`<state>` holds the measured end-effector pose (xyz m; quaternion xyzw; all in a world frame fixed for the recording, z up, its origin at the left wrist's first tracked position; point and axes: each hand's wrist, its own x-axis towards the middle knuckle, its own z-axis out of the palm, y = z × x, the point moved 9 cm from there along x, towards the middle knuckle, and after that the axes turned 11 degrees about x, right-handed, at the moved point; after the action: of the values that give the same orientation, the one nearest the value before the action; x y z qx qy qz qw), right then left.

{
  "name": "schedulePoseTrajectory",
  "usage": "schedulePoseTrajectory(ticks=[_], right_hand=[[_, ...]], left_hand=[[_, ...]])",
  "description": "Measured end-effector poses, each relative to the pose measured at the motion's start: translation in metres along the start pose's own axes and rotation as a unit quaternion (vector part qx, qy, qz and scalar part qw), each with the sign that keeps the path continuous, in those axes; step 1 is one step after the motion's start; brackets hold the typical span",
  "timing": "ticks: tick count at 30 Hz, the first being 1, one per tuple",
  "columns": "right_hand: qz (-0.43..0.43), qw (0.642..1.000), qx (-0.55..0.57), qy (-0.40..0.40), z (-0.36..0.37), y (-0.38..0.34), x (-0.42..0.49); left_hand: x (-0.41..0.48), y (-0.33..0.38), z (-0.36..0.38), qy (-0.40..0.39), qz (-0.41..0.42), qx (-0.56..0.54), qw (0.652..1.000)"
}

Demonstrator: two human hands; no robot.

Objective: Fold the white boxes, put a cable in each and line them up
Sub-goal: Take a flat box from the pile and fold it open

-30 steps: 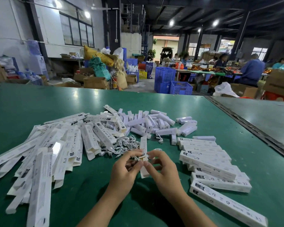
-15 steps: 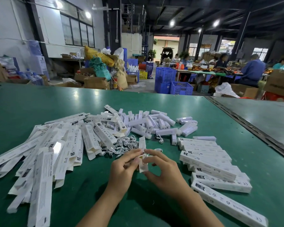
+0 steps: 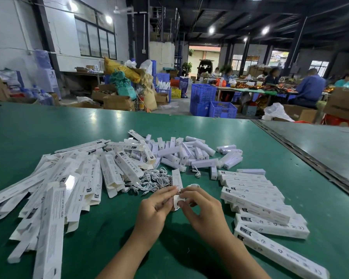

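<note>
The left hand (image 3: pixel 155 210) and the right hand (image 3: pixel 205 215) meet at the middle of the green worktop (image 3: pixel 113 250). Their fingers are curled narrow, pinching the near end of 1 slim white box (image 3: pixel 177 179), which points away from the person. A thin white loop (image 3: pixel 194 185) shows just beyond the right hand; whether it is a cable entering the box cannot be told. Just beyond the left hand lies a tangle of white cables (image 3: pixel 152 181). To the left spreads a heap of flat, unfolded boxes (image 3: pixel 48 198). To the right, finished boxes (image 3: pixel 254 200) lie side by side in a row running toward the person. Farther back sits a pile of short white pieces (image 3: pixel 189 154). Behind the worktop stand blue crates (image 3: pixel 214 105), and people (image 3: pixel 310 87) sit at a far table (image 3: pixel 250 90).
</note>
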<state>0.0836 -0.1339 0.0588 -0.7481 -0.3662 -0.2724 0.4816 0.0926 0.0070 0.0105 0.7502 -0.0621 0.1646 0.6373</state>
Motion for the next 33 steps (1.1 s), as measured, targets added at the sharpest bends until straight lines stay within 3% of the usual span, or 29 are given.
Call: schedulePoseTrajectory(ticks=[7, 15, 19, 23, 26, 29, 33], right_hand=[[0.0, 1.0, 0.007, -0.005, 0.0, -0.001, -0.001], [0.111, 0.992, 0.055, 0.004, 0.0, 0.012, -0.004], [0.127, 0.989, 0.07, -0.001, 0.003, 0.015, -0.005], [0.103, 0.991, 0.083, -0.008, 0.003, 0.013, -0.006], [0.141, 0.99, 0.017, 0.003, -0.004, 0.033, -0.009], [0.201, 0.978, -0.05, 0.019, -0.012, 0.056, -0.013], [0.188, 0.981, -0.047, 0.001, -0.008, 0.05, -0.012]], left_hand=[[-0.001, 0.004, 0.0, 0.005, -0.002, -0.002, 1.0], [-0.003, 0.006, 0.0, -0.004, 0.009, 0.002, 1.0], [-0.002, 0.009, 0.001, -0.002, 0.033, -0.003, 0.999], [0.003, 0.011, -0.004, -0.01, 0.002, -0.134, 0.991], [0.008, 0.012, -0.014, -0.039, -0.043, -0.28, 0.958], [0.011, 0.009, -0.028, -0.036, -0.075, -0.328, 0.941], [0.011, 0.007, -0.035, -0.033, -0.083, -0.355, 0.931]])
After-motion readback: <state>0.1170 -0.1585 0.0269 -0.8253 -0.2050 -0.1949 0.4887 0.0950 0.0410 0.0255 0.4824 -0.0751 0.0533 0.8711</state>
